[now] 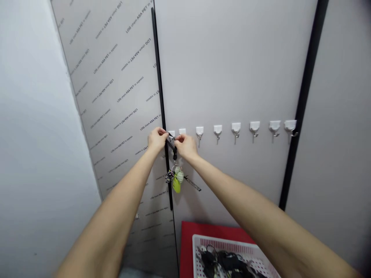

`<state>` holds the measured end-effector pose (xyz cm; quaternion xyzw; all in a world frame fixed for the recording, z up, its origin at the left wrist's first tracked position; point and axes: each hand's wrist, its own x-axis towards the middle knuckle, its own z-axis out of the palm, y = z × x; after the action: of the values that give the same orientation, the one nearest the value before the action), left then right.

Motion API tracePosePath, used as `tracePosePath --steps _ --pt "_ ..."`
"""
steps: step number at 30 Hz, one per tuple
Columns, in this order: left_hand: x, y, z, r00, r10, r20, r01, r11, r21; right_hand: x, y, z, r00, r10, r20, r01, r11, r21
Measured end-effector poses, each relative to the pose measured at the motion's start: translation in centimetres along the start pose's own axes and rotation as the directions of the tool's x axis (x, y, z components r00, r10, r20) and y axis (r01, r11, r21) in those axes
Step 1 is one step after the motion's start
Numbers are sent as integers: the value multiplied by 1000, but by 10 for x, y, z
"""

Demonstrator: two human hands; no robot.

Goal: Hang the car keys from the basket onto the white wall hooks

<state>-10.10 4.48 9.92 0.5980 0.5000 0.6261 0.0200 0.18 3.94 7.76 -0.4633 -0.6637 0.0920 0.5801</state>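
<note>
Both my hands reach up to the leftmost white hook (172, 133) on a grey wall panel. My left hand (157, 139) pinches the upper end of a black strap (171, 144). My right hand (186, 146) pinches the same strap just to the right, partly covering the second hook (182, 131). Below my fingers the strap hangs down to a key ring with a yellow-green tag (176, 184) and a white tag (180, 176). A dark key (192, 184) sticks out to the right of the ring.
Several more white hooks (236, 127) run in a row to the right, all bare. Black vertical strips (302, 100) split the panels. At the bottom a white perforated basket (199, 242) holds dark key bunches and rests on a red surface (187, 247).
</note>
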Motion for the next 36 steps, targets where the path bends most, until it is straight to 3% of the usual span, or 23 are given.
tracePosePath --steps 5,10,14,17,20,22,24,26,28,30,32,36 --pt "-10 -11 8 999 6 37 -9 995 99 -7 13 9 996 82 18 -78 980 -184" --pt "-31 -18 8 990 -14 142 4 998 70 -16 24 12 988 82 133 -56 980 -190" --pt "-60 -29 10 980 -50 194 49 999 11 -32 32 -5 980 2 198 27 989 -147" --pt "-97 -43 20 937 -100 335 125 991 -54 -60 53 -25 940 -3 342 55 988 -142" --pt "-148 -59 37 852 -140 505 207 975 -80 -102 89 -43 855 73 513 28 982 -188" --pt "-184 -68 48 768 -152 622 228 973 -44 -134 117 -52 754 163 636 -6 970 -241" --pt "-216 -73 57 664 -145 734 176 984 35 -164 143 -60 635 261 727 -19 946 -323" --pt "-242 -76 63 570 -124 812 20 990 137 -188 162 -67 558 334 759 18 910 -414" --pt "-260 -77 67 506 -117 855 -179 955 237 -205 174 -73 544 352 762 92 877 -471" --pt "-271 -76 70 454 -126 882 -326 898 296 -217 179 -77 566 307 765 172 863 -474" --pt "-277 -75 73 394 -128 910 -407 864 297 -223 181 -81 573 252 780 224 867 -445" --pt "-284 -72 76 298 -113 948 -466 850 247 -226 183 -85 490 305 817 224 861 -456"
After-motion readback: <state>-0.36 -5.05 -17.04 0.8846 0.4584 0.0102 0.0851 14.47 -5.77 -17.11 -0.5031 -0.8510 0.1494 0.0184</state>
